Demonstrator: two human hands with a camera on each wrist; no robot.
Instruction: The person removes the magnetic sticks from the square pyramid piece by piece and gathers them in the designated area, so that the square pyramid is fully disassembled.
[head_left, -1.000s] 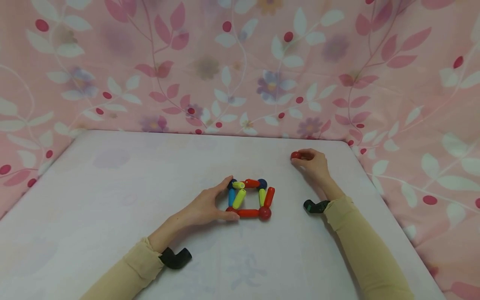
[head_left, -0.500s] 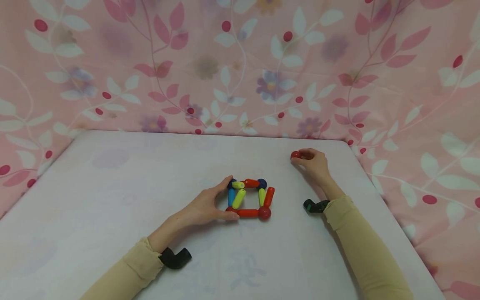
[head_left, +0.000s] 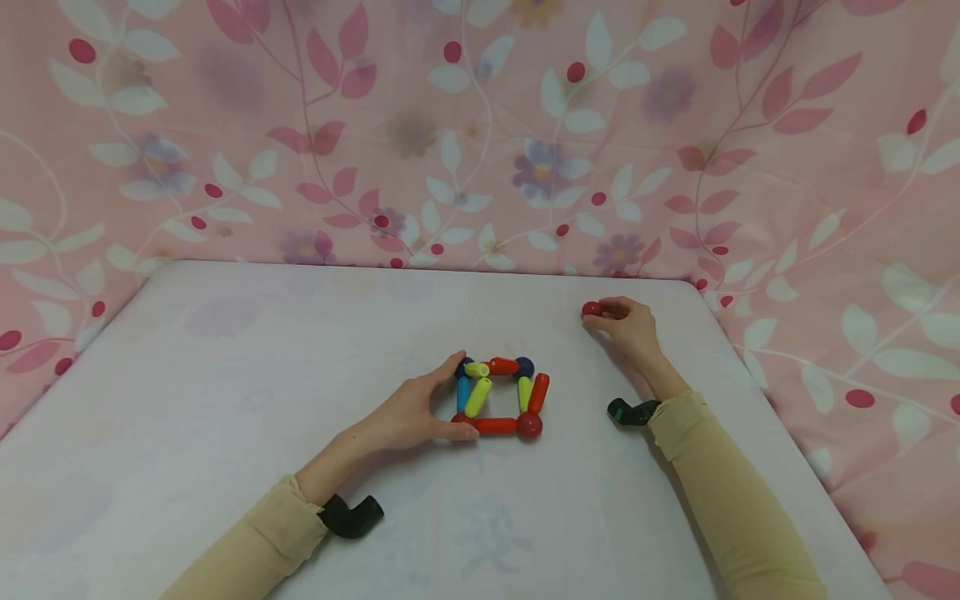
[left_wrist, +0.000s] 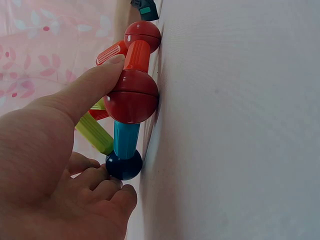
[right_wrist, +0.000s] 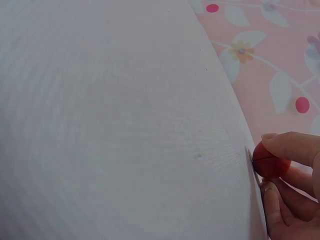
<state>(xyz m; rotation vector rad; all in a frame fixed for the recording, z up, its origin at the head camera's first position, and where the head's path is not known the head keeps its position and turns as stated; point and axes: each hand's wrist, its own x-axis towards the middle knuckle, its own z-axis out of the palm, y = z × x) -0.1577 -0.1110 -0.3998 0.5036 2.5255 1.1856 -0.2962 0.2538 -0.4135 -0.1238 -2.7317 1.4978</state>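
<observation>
A pink floral cloth (head_left: pixel 420 150) hangs behind the white worktop (head_left: pixel 247 367); near the worktop's middle is 1 frame of coloured rods and balls (head_left: pixel 497 427). The left hand (head_left: pixel 401 412) holds it, thumb and fingers wide, at 1 red corner ball (left_wrist: pixel 132 97) and 1 blue corner ball (left_wrist: pixel 123 165); the right hand (head_left: pixel 628 327), well apart, pinches 1 separate red ball (head_left: pixel 592 309) between narrow fingers.

The tabletop (head_left: pixel 225 400) is white, marked with faint bluish-grey patches, and its far edge runs nearly straight. Right of its middle sits a four-sided frame (head_left: pixel 478 398) of red, blue and yellow-green sticks, with dark blue balls (head_left: pixel 524 367) at its far corners and red corner balls (head_left: pixel 529 427) at its near ones. Toward the tabletop's far right corner, well apart from the frame, a single red ball (head_left: pixel 592 309) is down at the surface, pinched in one of the hands (head_left: pixel 626 325).
</observation>
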